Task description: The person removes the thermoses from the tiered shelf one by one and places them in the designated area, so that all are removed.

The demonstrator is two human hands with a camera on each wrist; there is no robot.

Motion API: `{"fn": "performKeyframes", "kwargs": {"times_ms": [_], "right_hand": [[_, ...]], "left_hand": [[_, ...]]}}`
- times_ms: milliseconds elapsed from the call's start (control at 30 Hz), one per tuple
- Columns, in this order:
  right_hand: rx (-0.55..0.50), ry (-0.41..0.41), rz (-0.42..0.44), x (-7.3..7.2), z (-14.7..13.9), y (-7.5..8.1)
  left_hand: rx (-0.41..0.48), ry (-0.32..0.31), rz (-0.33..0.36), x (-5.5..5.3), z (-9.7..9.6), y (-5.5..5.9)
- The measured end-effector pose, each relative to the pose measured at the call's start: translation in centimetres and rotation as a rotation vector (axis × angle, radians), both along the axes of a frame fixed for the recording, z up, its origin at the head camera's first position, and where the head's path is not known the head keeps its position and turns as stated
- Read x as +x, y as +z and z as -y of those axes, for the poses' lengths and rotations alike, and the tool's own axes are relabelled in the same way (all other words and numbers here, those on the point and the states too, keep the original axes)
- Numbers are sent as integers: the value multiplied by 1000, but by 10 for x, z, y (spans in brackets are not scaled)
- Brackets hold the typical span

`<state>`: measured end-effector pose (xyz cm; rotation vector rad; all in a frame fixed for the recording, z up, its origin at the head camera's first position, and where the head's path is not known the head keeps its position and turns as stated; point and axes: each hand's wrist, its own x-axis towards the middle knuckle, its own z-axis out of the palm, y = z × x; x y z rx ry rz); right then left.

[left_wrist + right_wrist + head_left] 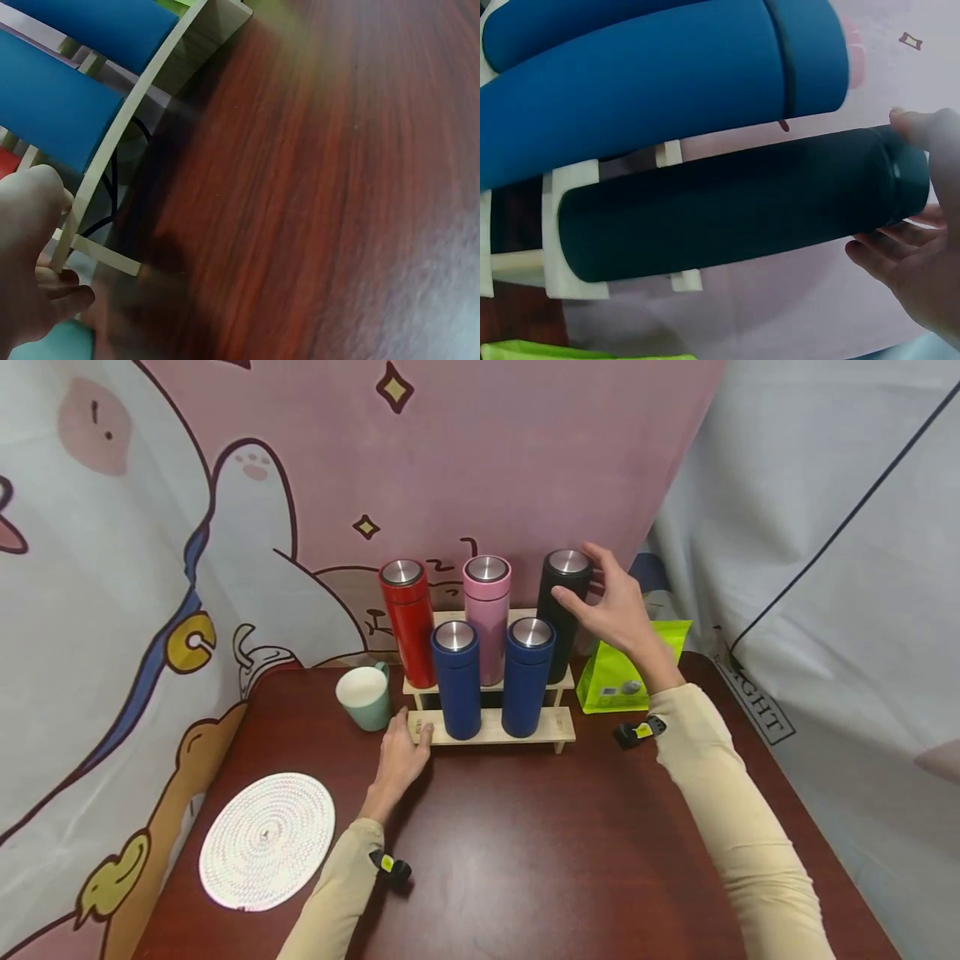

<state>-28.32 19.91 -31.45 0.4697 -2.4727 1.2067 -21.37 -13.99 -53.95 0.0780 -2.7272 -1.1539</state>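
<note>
Grasping the black flask [735, 206] around its cap with the right hand [617, 610], with thumb and fingers parted to the flask's width, at one o'clock on the wooden rack [491, 727]. With the left hand [401, 760], pinching the lower shelf's end at eight o'clock, thumb on top, fingers beneath. Near that hand, at eleven o'clock, a mint cup [370, 712].
</note>
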Motion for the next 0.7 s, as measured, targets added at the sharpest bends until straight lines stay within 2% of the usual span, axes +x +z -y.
{"fn": "performKeyframes", "kwargs": {"times_ms": [100, 267, 433, 700], "right_hand": [[-53, -15, 8, -2, 3, -7], [-70, -34, 54, -3, 8, -17], [-91, -75, -5, 1, 5, -15], [-94, -152, -67, 11, -10, -11]], "left_hand": [[19, 23, -12, -1, 0, -5], [82, 99, -24, 4, 2, -14], [199, 157, -73, 4, -4, -18], [377, 274, -69, 4, -17, -24]]}}
